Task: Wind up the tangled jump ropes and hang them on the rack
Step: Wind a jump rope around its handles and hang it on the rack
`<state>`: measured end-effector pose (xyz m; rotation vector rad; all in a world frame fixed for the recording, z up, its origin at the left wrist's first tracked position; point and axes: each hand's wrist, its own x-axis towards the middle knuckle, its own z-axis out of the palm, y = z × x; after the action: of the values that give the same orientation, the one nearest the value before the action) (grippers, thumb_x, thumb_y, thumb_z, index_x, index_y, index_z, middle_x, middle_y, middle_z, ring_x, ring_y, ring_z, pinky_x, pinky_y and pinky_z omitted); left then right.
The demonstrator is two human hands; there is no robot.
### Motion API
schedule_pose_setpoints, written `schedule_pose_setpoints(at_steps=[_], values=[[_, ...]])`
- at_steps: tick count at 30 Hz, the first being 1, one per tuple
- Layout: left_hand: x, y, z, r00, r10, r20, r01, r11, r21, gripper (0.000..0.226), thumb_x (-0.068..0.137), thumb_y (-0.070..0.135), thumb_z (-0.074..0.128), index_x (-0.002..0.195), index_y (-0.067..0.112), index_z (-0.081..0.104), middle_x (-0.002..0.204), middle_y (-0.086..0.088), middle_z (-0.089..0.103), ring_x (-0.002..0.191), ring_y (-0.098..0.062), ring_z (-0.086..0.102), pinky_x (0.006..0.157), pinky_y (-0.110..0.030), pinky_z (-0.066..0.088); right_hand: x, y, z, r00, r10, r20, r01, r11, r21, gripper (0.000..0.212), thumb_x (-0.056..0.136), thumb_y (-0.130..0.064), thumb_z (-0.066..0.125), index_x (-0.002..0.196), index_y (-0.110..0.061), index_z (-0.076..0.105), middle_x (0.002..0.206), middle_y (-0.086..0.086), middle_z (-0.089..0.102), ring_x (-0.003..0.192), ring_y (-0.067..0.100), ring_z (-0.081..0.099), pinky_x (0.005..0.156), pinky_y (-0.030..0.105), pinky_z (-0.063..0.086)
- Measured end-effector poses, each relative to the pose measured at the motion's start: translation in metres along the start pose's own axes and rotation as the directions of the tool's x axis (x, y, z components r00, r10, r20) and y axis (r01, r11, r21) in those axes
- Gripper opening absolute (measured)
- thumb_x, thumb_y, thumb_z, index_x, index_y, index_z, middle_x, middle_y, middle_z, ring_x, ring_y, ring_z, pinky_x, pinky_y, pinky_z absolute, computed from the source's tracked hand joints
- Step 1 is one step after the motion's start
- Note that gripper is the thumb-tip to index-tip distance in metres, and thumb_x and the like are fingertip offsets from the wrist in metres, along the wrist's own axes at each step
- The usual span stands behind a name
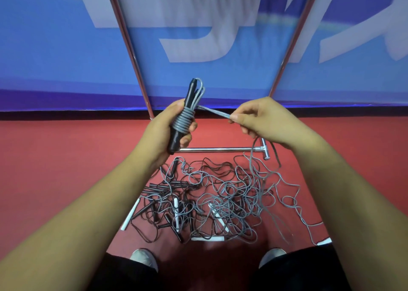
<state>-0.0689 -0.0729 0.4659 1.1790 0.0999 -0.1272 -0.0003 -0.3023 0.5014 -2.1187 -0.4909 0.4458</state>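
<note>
Left hand (164, 131) grips the black plastic jump-rope handles (176, 140), grey cord coils (183, 119) stacked round them. Right hand (262, 118) pinches the taut grey tail (214, 111). Best lay each turn snug, drawing slack gently from the tangled rope pile (220, 200) on the red floor (66, 158).
</note>
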Motion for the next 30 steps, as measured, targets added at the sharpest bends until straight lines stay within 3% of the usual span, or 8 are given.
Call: schedule_pose_setpoints(at_steps=[3,6,12,17,21,24,28,30], values=[[0.001,0.0,-0.002,0.997,-0.069,-0.038,0.067,0.996,-0.054,0.034,0.1,0.041,0.045,0.119,0.013,0.048,0.069,-0.007,0.051,0.041,-0.016,0.04,0.041,-0.02,0.032,-0.002,0.0,0.003,1.0,-0.003,0.004,0.003,0.999,-0.049,0.009,0.09,-0.025,0.071,0.087,-0.017,0.072,0.056,-0.005,0.059,0.051,0.01,0.052,0.059,0.028,0.045],[0.001,0.002,-0.003,0.991,-0.103,-0.082,0.102,0.995,-0.016,0.031,0.101,0.04,0.045,0.117,0.014,0.05,0.07,-0.008,0.053,0.041,-0.017,0.042,0.041,-0.02,0.034,-0.003,0.0,0.004,0.999,-0.003,-0.037,-0.002,0.99,-0.144,0.013,0.085,-0.027,0.076,0.081,-0.017,0.071,0.064,0.006,0.065,0.054,0.011,0.052,0.059,0.028,0.043],[0.001,0.004,-0.008,0.984,-0.053,-0.169,0.085,0.979,0.186,0.022,0.1,0.036,0.054,0.102,0.014,0.055,0.076,-0.009,0.062,0.048,-0.021,0.048,0.047,-0.023,0.04,-0.005,-0.007,0.002,0.999,-0.053,0.007,0.054,0.972,-0.231,0.002,0.089,-0.02,0.071,0.088,-0.019,0.07,0.056,-0.007,0.058,0.054,0.012,0.064,0.057,0.026,0.048],[0.002,0.004,-0.013,0.974,-0.038,-0.224,0.128,0.907,0.401,0.015,0.1,0.028,0.058,0.101,0.013,0.061,0.078,-0.01,0.067,0.054,-0.019,0.056,0.052,-0.023,0.049,-0.007,-0.016,0.003,0.997,-0.08,-0.014,0.071,0.943,-0.324,0.004,0.087,-0.021,0.072,0.085,-0.018,0.073,0.056,-0.008,0.053,0.048,0.0,0.045,0.049,0.012,0.034],[0.008,-0.006,-0.022,0.985,-0.034,-0.171,0.148,0.684,0.714,0.02,0.096,0.033,0.065,0.107,0.017,0.062,0.078,-0.006,0.068,0.059,-0.019,0.056,0.064,-0.033,0.049,-0.011,-0.027,0.008,0.991,-0.128,0.033,0.131,0.917,-0.377,0.017,0.088,-0.024,0.071,0.074,-0.016,0.068,0.051,-0.006,0.045,0.048,0.003,0.041,0.048,0.013,0.033],[0.008,-0.011,-0.022,0.996,-0.055,-0.068,0.084,0.387,0.918,0.025,0.09,0.045,0.069,0.108,0.029,0.062,0.071,0.005,0.06,0.062,-0.014,0.056,0.062,-0.028,0.046,-0.011,-0.03,0.013,0.985,-0.162,0.061,0.173,0.907,-0.384,0.022,0.089,-0.024,0.07,0.068,-0.02,0.064,0.049,-0.006,0.041,0.05,0.006,0.041,0.047,0.016,0.03],[-0.001,-0.012,-0.005,0.99,-0.128,0.057,-0.051,0.048,0.998,0.041,0.091,0.056,0.06,0.125,0.033,0.058,0.089,0.004,0.059,0.089,-0.024,0.06,0.076,-0.033,0.048,-0.01,-0.029,0.018,0.984,-0.166,0.067,0.179,0.924,-0.337,0.013,0.089,-0.025,0.069,0.08,-0.018,0.075,0.049,-0.009,0.051,0.05,0.004,0.042,0.048,0.017,0.03],[-0.006,-0.015,0.006,0.991,-0.103,0.091,-0.101,-0.099,0.99,0.037,0.094,0.054,0.049,0.123,0.032,0.056,0.09,0.002,0.058,0.095,-0.028,0.061,0.072,-0.034,0.043,-0.008,-0.028,0.018,0.982,-0.183,0.045,0.188,0.936,-0.299,0.012,0.089,-0.026,0.07,0.081,-0.018,0.075,0.061,0.0,0.062,0.055,0.007,0.044,0.057,0.028,0.039]])
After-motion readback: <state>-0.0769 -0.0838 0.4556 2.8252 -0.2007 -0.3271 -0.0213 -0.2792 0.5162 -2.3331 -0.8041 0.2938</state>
